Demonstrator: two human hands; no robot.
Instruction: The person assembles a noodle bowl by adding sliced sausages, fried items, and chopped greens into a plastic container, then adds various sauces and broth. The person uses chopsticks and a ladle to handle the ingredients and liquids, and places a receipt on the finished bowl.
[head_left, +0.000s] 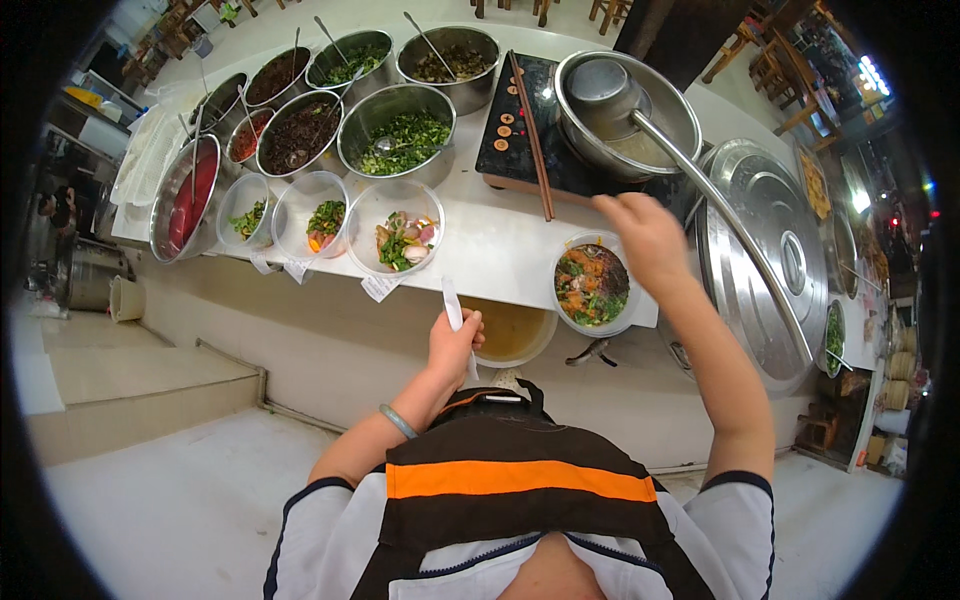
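Observation:
My left hand [453, 347] is closed around a narrow white paper slip [452, 302] in front of the counter's edge. My right hand [648, 238] is over the counter between the induction cooker and a clear plastic bowl [590, 287] of dark broth, chopped greens and orange bits. Motion blurs its fingers, and I cannot make out anything in them. Left of it, a pair of brown chopsticks [532, 135] lies across the black induction cooker [505, 128]. A long-handled ladle [690, 165] rests in the steel pot [683, 110] on the cooker.
Three clear tubs with chopped ingredients [408, 243] line the front edge, paper slips hanging beneath. Several steel bowls, including one of chopped greens [410, 135], stand behind. A red-filled basin [190, 200] is at left, a large lidded steel pot [765, 255] at right. A yellowish basin [515, 335] sits below.

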